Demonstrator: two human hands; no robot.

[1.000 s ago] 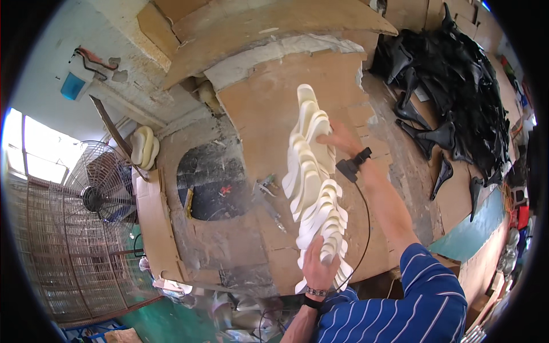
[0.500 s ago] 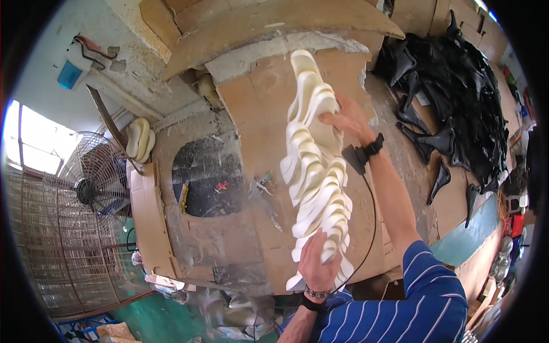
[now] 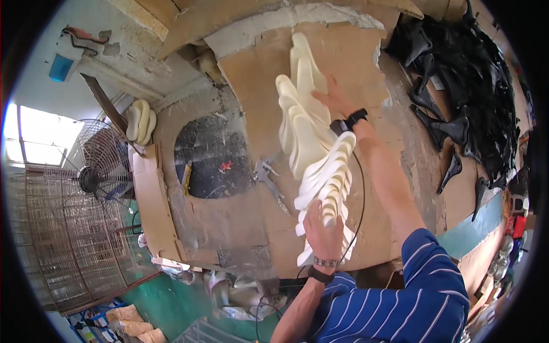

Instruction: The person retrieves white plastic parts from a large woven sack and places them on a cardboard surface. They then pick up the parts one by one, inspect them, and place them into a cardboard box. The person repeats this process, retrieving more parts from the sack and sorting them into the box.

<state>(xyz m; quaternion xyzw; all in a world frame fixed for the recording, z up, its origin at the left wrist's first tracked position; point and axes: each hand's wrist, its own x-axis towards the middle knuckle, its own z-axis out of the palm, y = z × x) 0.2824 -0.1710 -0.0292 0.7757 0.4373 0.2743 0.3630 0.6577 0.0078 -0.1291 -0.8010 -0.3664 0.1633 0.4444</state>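
A long leaning row of cream foam pads, shaped like bicycle saddle pads (image 3: 329, 171), runs away from me over the cardboard-covered bench (image 3: 257, 74). My left hand (image 3: 323, 234) is at its near end, with the narrow tip of the closest pads between thumb and fingers. Further off, my right hand (image 3: 337, 102) lies against the right side of the far pads, its fingers spread and touching them. Those far pads lie flatter and wider apart, while the near ones stay tightly nested. A cable runs from the black device on my right wrist.
A grey metal spray gun (image 3: 270, 182) lies left of the row. Beyond it are a dark patch (image 3: 200, 148) with a small red piece and a yellow-handled tool (image 3: 186, 178). Black saddle shells (image 3: 463, 91) are heaped at right. A caged fan (image 3: 88, 178) stands at left.
The far pads have spread apart and tipped flatter, leaving a step between them and the near bunch. My right hand has moved further along; my left still holds the near end.
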